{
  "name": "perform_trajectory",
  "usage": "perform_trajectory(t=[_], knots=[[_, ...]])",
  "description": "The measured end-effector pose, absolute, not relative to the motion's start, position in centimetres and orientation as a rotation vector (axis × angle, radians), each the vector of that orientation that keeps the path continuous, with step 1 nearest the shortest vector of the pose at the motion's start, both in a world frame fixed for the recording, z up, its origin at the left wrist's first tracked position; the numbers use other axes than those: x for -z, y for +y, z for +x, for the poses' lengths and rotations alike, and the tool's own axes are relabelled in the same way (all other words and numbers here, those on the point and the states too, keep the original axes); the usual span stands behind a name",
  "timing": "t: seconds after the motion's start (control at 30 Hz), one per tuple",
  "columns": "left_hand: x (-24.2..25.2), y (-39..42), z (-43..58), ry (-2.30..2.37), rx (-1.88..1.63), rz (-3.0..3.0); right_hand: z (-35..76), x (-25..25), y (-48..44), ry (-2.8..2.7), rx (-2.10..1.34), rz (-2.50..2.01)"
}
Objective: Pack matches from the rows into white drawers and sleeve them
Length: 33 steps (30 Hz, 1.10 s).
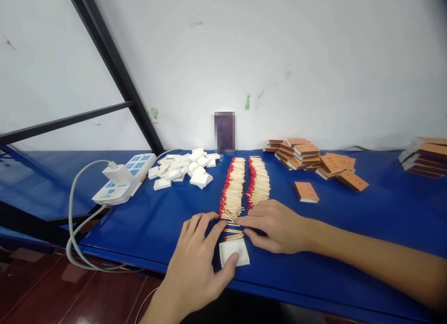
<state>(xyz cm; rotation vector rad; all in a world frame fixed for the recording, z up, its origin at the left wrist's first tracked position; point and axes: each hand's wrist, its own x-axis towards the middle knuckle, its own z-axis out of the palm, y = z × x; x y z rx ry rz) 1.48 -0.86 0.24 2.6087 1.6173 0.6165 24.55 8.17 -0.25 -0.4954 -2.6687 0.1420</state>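
Note:
Two long rows of red-headed matches lie on the blue table, a left row (233, 184) and a right row (258, 182). Several loose matches (233, 232) are at the near end of the left row. My left hand (195, 256) is open, its fingertips at the left side of these matches and its thumb over a small white matchbox tray (242, 250). From the right, my right hand (274, 226) reaches in with its index fingertip at the loose matches. Its thumb is apart from that finger, and no match shows gripped between them.
White matchbox trays (183, 165) are heaped at the back left, beside a power strip (122, 179) with a plug and cable. Orange matchboxes (303, 154) are piled at the back right, one single matchbox (306, 192) nearer. More matchboxes (428, 156) are stacked at far right.

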Motion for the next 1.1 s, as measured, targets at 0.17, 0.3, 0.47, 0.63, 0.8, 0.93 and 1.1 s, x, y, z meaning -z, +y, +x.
perform_trajectory(t=[0.17,0.3,0.47,0.63,0.8,0.93,1.1], knots=[[-0.34,-0.9,1.64,1.603,-0.623,2.64,24.58,0.26,8.15,-2.666,-0.113,-0.513],[-0.13,-0.88,1.55,1.575,-0.64,2.684,24.54,0.27,8.14,-2.669,-0.094,-0.513],[0.07,-0.78,1.41,1.547,-0.609,2.711,24.46,0.2,8.17,-2.678,-0.091,-0.537],[-0.01,-0.75,1.48,1.541,-0.607,2.718,24.43,0.03,8.1,-2.678,-0.109,-0.541],[-0.16,-0.78,1.51,1.518,-0.607,2.708,24.46,0.09,8.11,-2.676,-0.12,-0.54],[-0.23,-0.76,1.45,1.499,-0.584,2.678,24.57,0.18,8.19,-2.679,-0.103,-0.541],[-0.49,-0.68,1.49,1.49,-0.548,2.652,24.63,0.1,8.19,-2.694,-0.106,-0.544]])
